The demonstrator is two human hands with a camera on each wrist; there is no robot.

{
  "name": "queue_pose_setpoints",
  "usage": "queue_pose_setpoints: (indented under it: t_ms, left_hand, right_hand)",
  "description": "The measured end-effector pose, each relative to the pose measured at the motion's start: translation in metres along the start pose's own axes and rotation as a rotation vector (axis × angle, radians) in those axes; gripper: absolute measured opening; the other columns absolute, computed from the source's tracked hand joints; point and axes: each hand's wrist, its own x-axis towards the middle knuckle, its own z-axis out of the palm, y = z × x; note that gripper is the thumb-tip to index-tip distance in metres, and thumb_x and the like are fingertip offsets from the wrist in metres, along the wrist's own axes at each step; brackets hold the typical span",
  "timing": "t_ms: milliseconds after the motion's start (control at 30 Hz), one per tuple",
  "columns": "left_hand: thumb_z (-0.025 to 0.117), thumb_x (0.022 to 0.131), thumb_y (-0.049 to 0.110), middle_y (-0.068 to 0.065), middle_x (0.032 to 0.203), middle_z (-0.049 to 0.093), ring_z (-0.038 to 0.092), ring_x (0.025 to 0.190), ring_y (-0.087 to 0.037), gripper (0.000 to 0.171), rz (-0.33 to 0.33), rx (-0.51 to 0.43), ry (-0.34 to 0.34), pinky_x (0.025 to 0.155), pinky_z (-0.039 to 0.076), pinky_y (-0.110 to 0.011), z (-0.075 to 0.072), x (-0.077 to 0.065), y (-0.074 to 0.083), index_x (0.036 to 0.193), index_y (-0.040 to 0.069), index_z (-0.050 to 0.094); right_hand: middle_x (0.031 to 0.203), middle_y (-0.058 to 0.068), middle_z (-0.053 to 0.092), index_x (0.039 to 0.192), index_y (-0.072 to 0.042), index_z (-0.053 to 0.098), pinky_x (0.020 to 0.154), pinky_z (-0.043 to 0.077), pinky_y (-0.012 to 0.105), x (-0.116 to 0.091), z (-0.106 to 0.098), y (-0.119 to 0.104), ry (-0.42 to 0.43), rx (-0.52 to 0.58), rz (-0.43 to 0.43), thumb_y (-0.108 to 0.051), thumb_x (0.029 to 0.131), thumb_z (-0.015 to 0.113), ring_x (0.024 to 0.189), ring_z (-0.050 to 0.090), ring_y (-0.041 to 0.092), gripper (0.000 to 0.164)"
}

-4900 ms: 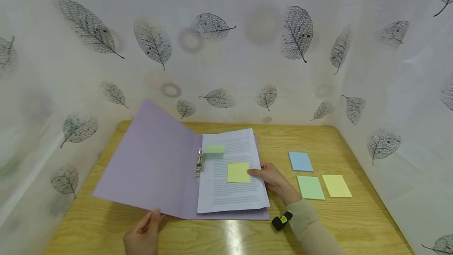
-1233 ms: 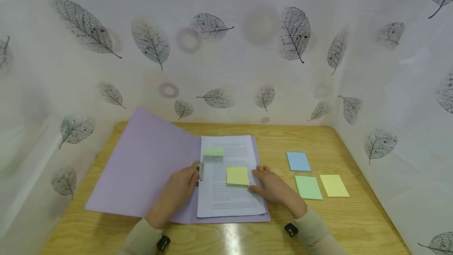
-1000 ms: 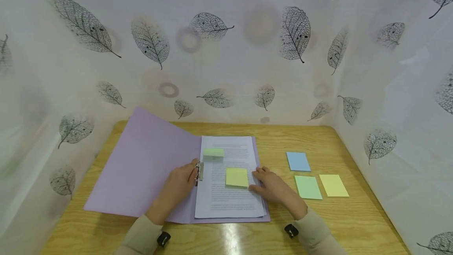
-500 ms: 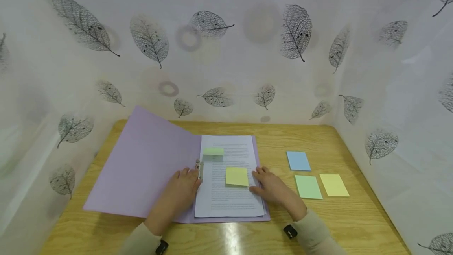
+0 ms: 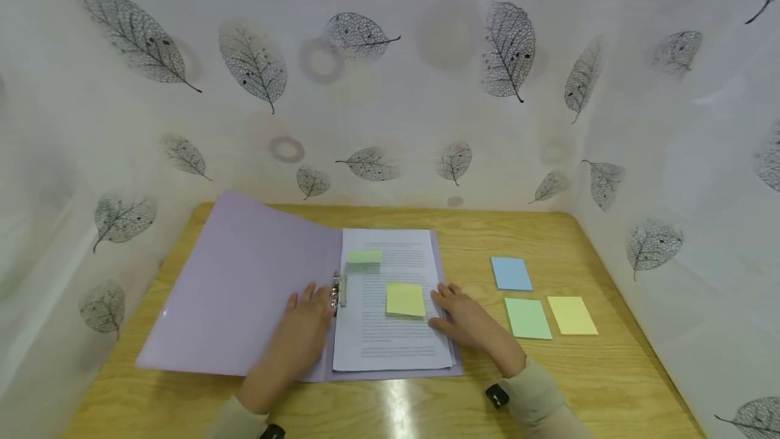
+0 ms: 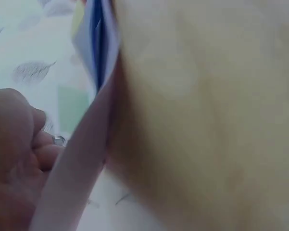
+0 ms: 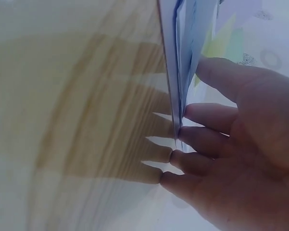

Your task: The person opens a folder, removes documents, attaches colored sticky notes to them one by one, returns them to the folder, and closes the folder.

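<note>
A lilac folder lies spread on the table, its left cover slanting up. Printed sheets lie on its right side, bearing a yellow sticky note and a pale green one. At the sheets' left edge is a metal clip. My left hand is over the fold just beside the clip, fingers loose, holding nothing. My right hand rests at the sheets' right edge; in the right wrist view its thumb lies over the papers and its spread fingers reach the tabletop.
Right of the folder lie a blue sticky-note pad, a green pad and a yellow pad on the wooden table. A leaf-patterned curtain encloses the table's back and sides.
My left hand went from the cover's lower edge to the clip, then drew back slightly left. The lifted sheets came down and shifted left; the cover sank a little. My right hand loosened its hold.
</note>
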Motion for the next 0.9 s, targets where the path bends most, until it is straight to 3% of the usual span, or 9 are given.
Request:
queue_pose_setpoints:
  t_ms: [100, 200, 433, 567, 700, 900]
  left_hand:
    - [0.056, 0.108, 0.015, -0.026, 0.141, 0.066, 0.054, 0.140, -0.050, 0.040, 0.020, -0.032, 0.077, 0.120, 0.036, -0.069, -0.012, 0.000, -0.006, 0.139, -0.010, 0.061]
    - [0.061, 0.105, 0.015, -0.023, 0.135, 0.070, 0.059, 0.136, -0.050, 0.036, 0.055, -0.025, 0.095, 0.117, 0.039, -0.070, -0.019, -0.001, -0.008, 0.133, -0.006, 0.068]
    - [0.058, 0.108, 0.028, -0.017, 0.131, 0.074, 0.060, 0.136, -0.044, 0.039, 0.124, 0.212, -0.068, 0.119, 0.040, -0.066, -0.013, -0.002, 0.004, 0.131, 0.001, 0.072]
    - [0.060, 0.106, 0.031, -0.014, 0.125, 0.077, 0.065, 0.130, -0.041, 0.038, 0.135, 0.335, -0.083, 0.114, 0.045, -0.066, -0.003, -0.004, 0.012, 0.127, 0.003, 0.075]
    - [0.061, 0.106, 0.031, -0.015, 0.125, 0.076, 0.065, 0.127, -0.041, 0.038, 0.096, 0.363, -0.106, 0.110, 0.048, -0.066, 0.000, 0.001, 0.019, 0.127, 0.002, 0.073]
    - [0.059, 0.108, 0.030, -0.019, 0.121, 0.075, 0.069, 0.116, -0.041, 0.040, 0.059, 0.322, -0.175, 0.102, 0.053, -0.065, -0.001, 0.016, 0.019, 0.127, -0.003, 0.072]
  right_hand:
    - [0.160, 0.034, 0.041, 0.150, 0.009, 0.050, 0.122, 0.033, 0.069, 0.002, 0.002, -0.001, -0.005, 0.021, -0.017, -0.027, 0.103, 0.069, 0.150, 0.034, 0.059, 0.062]
    - [0.160, 0.034, 0.041, 0.150, 0.009, 0.050, 0.122, 0.033, 0.069, 0.003, 0.001, -0.002, -0.008, 0.031, -0.023, -0.026, 0.103, 0.069, 0.150, 0.033, 0.059, 0.061]
    - [0.160, 0.035, 0.040, 0.149, 0.011, 0.050, 0.121, 0.035, 0.067, 0.002, -0.006, -0.007, -0.032, 0.002, 0.026, -0.021, 0.103, 0.069, 0.150, 0.035, 0.059, 0.060]
    - [0.159, 0.036, 0.041, 0.149, 0.011, 0.049, 0.120, 0.036, 0.067, 0.000, -0.007, -0.006, -0.035, -0.013, 0.036, -0.020, 0.103, 0.069, 0.149, 0.037, 0.059, 0.060]
    - [0.158, 0.036, 0.042, 0.150, 0.011, 0.049, 0.119, 0.037, 0.068, -0.001, -0.005, -0.003, -0.020, -0.047, 0.029, -0.022, 0.103, 0.068, 0.148, 0.038, 0.058, 0.060]
    - [0.159, 0.035, 0.042, 0.150, 0.010, 0.049, 0.120, 0.037, 0.068, 0.001, 0.000, 0.002, 0.000, -0.048, 0.029, -0.024, 0.103, 0.068, 0.149, 0.038, 0.056, 0.061]
